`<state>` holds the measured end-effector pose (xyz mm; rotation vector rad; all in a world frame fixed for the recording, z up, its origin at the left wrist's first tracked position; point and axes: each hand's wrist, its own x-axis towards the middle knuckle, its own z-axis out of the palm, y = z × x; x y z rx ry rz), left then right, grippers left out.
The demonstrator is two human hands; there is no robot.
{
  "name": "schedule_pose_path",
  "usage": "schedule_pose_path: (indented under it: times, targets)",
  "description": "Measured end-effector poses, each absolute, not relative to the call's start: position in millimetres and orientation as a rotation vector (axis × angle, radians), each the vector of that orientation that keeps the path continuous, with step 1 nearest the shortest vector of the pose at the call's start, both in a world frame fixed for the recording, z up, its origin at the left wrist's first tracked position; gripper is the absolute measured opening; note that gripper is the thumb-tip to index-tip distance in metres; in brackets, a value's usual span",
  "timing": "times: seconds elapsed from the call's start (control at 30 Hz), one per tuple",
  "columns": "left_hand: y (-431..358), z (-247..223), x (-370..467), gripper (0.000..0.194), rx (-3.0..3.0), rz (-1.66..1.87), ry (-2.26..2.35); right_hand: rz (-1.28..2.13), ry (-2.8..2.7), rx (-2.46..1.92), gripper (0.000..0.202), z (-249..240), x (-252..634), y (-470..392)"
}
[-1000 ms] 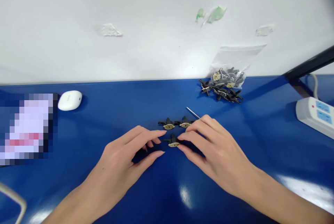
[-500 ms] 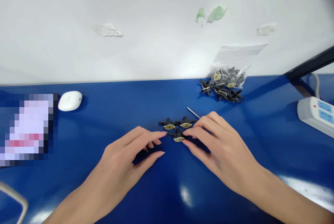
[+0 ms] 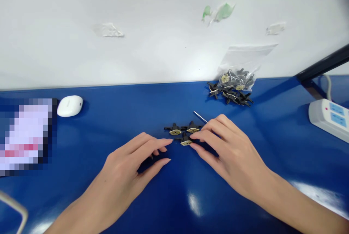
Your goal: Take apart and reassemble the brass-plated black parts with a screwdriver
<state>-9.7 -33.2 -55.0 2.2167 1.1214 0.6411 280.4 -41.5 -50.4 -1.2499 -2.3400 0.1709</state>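
Observation:
Three small black plastic parts with brass-coloured plates lie close together on the blue table. The nearest black part (image 3: 186, 141) has its right end between the thumb and index finger of my right hand (image 3: 231, 150). Behind it, the left rear part (image 3: 175, 129) and the right rear part (image 3: 193, 129) sit side by side. My left hand (image 3: 133, 161) rests open to the left, thumb and fingers apart and nothing between them; its index fingertip is close to the nearest part. A thin metal rod (image 3: 200, 116) sticks out from behind my right hand, which hides its other end.
At the wall, a clear plastic bag (image 3: 245, 54) holds several similar parts, with a loose pile (image 3: 231, 97) before it. A white power strip (image 3: 324, 112) stands at right. On the left are a white case (image 3: 70, 106) and a pixelated screen (image 3: 27, 132).
The whole view has shifted slightly. Both hands and the three parts keep nearly the same positions relative to each other.

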Motion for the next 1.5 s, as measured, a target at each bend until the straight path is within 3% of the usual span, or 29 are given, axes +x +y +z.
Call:
schedule_pose_path:
  times: [1.5]
  targets:
    - [-32.4,-52.5,-6.2,0.021,2.292,0.634,1.108,0.16,-2.326,-1.248,0.009,-52.3,278.3,-40.6]
